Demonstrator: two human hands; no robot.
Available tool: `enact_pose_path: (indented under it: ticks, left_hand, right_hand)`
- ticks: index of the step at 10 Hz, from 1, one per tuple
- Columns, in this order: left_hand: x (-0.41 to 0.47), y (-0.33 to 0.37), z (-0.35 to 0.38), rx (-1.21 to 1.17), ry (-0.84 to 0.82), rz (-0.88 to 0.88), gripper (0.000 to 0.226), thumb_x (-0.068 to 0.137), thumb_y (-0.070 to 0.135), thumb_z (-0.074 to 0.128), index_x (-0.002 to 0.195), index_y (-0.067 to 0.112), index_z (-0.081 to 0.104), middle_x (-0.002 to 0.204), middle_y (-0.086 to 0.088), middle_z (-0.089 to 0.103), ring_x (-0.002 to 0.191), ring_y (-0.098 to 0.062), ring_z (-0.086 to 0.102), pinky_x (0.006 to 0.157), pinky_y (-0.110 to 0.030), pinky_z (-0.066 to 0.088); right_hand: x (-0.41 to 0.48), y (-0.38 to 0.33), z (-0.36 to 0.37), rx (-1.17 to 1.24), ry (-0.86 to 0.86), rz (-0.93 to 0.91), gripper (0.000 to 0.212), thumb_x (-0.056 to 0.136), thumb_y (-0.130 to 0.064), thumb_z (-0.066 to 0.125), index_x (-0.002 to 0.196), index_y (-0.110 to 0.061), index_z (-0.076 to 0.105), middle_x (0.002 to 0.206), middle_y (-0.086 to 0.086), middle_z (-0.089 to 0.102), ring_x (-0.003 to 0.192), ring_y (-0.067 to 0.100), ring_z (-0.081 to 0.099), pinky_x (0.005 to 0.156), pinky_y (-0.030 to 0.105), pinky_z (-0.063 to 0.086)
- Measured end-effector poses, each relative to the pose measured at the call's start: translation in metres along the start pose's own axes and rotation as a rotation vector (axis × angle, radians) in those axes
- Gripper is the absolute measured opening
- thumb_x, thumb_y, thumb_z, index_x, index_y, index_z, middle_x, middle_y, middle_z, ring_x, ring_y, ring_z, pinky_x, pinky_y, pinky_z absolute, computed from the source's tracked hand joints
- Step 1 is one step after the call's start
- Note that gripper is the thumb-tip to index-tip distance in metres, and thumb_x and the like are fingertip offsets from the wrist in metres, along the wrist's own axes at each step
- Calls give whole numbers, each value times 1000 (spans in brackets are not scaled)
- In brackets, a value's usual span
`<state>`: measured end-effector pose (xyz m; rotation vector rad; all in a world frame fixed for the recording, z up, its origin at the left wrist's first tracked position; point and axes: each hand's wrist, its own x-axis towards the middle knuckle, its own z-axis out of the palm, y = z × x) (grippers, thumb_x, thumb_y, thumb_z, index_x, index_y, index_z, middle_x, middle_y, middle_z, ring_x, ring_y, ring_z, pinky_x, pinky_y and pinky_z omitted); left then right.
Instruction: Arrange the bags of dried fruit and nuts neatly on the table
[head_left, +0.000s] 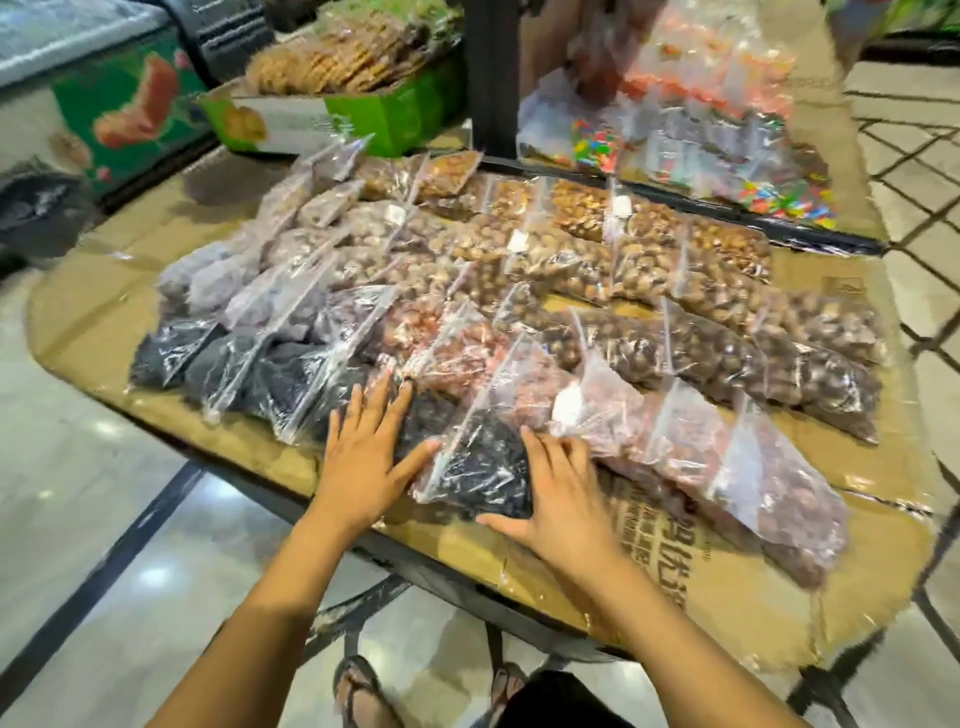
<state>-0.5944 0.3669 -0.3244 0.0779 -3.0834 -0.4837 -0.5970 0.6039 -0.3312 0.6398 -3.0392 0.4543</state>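
Cardboard-covered table (727, 597) — left hand (358, 462), right hand (561, 499), fingers spread flat beside dark-fruit bag (478, 467) (far sweets (675, 130) blurred).

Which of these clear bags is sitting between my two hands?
The frontmost clear plastic bag of black dried fruit, flanked by the left hand and right hand; the other black-filled bags lie farther back and left.
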Motion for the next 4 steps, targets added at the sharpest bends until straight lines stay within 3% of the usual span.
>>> enact_pose_path:
  ticks: [2, 3, 4]
  left_hand:
    - [15, 1, -2, -59, -54, 39, 72, 88, 68, 21, 151, 33, 12, 160, 4, 6, 147, -22, -6, 119, -48, 5]
    - [23, -1, -4, -91, -91, 86, 73, 88, 70, 21, 151, 34, 12, 160, 4, 6, 147, -21, -9, 118, -50, 5]
    - [9, -1, -3, -181, -26, 87, 74, 88, 69, 25, 151, 35, 7, 158, 11, -8, 145, -18, -14, 117, -46, -4]
  right_hand:
    - [0, -4, -5, 3, -65, 58, 109, 69, -84, 35, 148, -11, 19, 144, 8, 40, 128, 29, 24, 108, 46, 31]
    - [0, -11, -9, 24, -119, 99, 109, 69, -80, 43, 149, -13, 10, 151, 7, 31, 135, 31, 19, 112, 45, 22]
    - [-2, -17, -11, -24, -122, 142, 110, 71, -78, 46, 149, -12, 8, 153, 9, 27, 136, 33, 16, 113, 45, 20]
